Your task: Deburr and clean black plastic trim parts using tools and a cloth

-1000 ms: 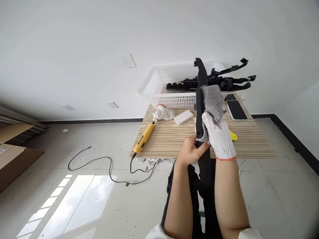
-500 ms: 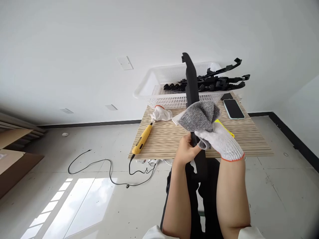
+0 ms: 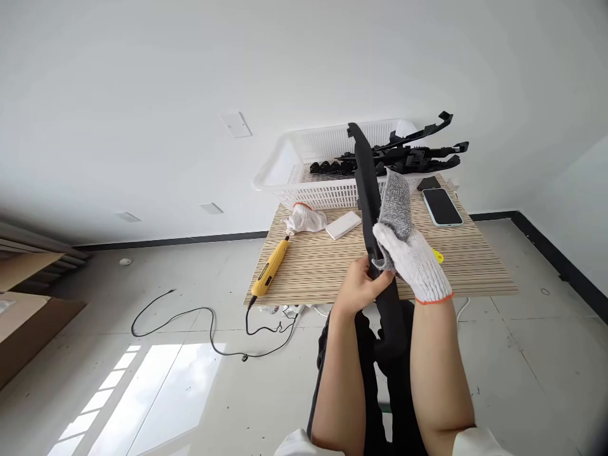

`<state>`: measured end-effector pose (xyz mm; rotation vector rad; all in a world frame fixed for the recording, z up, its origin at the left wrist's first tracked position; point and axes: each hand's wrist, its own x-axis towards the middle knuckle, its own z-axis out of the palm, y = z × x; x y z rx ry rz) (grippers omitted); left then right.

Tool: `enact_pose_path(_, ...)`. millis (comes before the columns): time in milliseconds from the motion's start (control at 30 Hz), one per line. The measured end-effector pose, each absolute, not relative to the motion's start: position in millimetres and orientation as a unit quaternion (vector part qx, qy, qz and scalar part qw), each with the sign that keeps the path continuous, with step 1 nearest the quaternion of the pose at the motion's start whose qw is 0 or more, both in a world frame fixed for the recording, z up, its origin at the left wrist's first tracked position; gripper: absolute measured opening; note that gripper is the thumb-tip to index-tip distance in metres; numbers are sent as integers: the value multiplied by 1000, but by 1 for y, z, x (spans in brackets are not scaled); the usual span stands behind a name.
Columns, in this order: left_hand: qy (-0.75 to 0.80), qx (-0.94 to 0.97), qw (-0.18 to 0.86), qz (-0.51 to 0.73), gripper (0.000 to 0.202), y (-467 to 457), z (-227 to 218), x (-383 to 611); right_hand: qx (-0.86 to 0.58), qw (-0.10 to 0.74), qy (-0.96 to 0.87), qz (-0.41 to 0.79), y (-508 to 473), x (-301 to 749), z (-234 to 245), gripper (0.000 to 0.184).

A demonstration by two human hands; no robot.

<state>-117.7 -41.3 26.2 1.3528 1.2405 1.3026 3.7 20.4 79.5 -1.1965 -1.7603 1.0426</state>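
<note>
My bare left hand [image 3: 358, 286] is closed around a long black plastic trim piece [image 3: 367, 183], which slants up from my lap past the table's front edge. On my right hand [image 3: 418, 261] is a white knitted glove with an orange cuff; its fingers grip a grey cloth [image 3: 397, 204] against the right side of the trim piece. Part of the cloth hangs down by my left thumb. Beyond the piece's upper end stands a white plastic basket [image 3: 308, 190], holding several similar black parts [image 3: 418, 155].
On the wooden table [image 3: 308, 272] lie a yellow corded tool [image 3: 270, 267], a crumpled white glove [image 3: 304, 218], a white box [image 3: 343, 225], a phone [image 3: 442, 206] and a partly hidden yellow object [image 3: 437, 256]. A black cable [image 3: 211, 329] trails over the floor. Cardboard [image 3: 28, 329] is at left.
The cloth has shifted from across the front of the trim piece to its right side, uncovering the white box. The piece's top end has dropped slightly. My left hand keeps its hold.
</note>
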Motion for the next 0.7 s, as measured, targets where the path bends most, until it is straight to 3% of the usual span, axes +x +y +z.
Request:
enact_pose_path(67, 527, 521, 411, 531, 28, -40, 24, -121, -513, 363, -692, 354, 16, 3, 82, 46)
enact_pose_path(200, 546, 495, 416, 533, 28, -39, 20, -130, -521, 405, -701, 269, 7, 9, 91, 109)
enact_pose_path(233, 538, 501, 421, 532, 27, -39, 20, -131, -504, 411, -707, 277, 5, 11, 93, 115)
enact_pose_path(300, 511, 514, 436, 533, 28, -41, 21, -131, -448, 413, -722, 329, 4, 14, 98, 101)
enact_pose_path(433, 444, 500, 502, 549, 55, -44, 22, -127, -368, 437, -710, 411, 5, 11, 101, 39)
enact_pose_path(500, 417, 504, 519, 550, 75, -45, 22, -127, -393, 453, -707, 375, 6, 5, 100, 31)
enact_pose_path(567, 413, 505, 512, 559, 79, -47, 23, -127, -412, 453, -723, 319, 8, -1, 97, 29)
enact_pose_path(700, 453, 457, 506, 575, 54, -49, 28, -130, -408, 448, -738, 298, 11, 3, 94, 28)
